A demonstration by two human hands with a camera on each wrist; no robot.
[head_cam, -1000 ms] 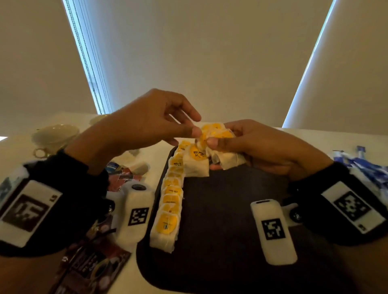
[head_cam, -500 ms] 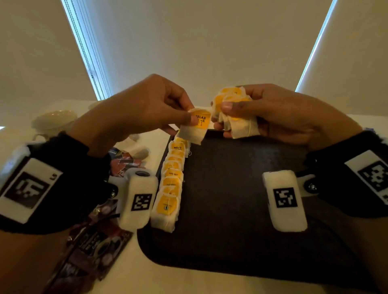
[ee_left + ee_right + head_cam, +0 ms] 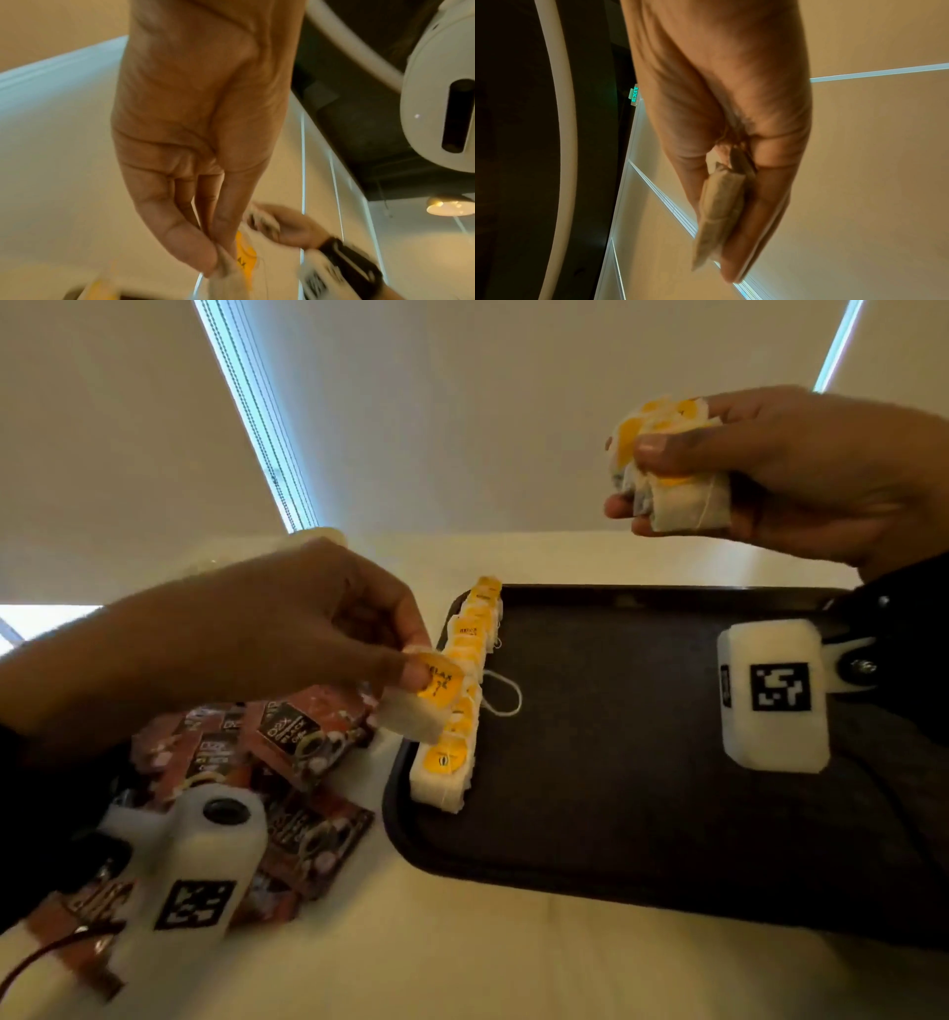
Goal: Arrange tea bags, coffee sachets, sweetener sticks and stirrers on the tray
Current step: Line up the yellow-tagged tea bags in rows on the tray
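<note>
A dark tray (image 3: 642, 814) lies on the pale table. Along its left edge runs a row of white tea bags with yellow tags (image 3: 462, 706). My left hand (image 3: 328, 639) pinches one tea bag (image 3: 421, 706) by its yellow tag, just left of the row's near half. The left wrist view shows that tea bag (image 3: 231, 272) between thumb and fingers. My right hand (image 3: 780, 469) is raised above the tray's far right corner and grips a bundle of tea bags (image 3: 667, 469). In the right wrist view the bundle (image 3: 718, 213) sits between thumb and fingers.
A pile of brown-red coffee sachets (image 3: 267, 762) lies on the table left of the tray. A loose white string (image 3: 500, 695) loops onto the tray beside the row. White tagged camera blocks sit at both wrists (image 3: 775, 695).
My left hand pulled one tea bag from the bundle and carried it down and left to the row. My right hand rose and drew away to the right with the bundle.
</note>
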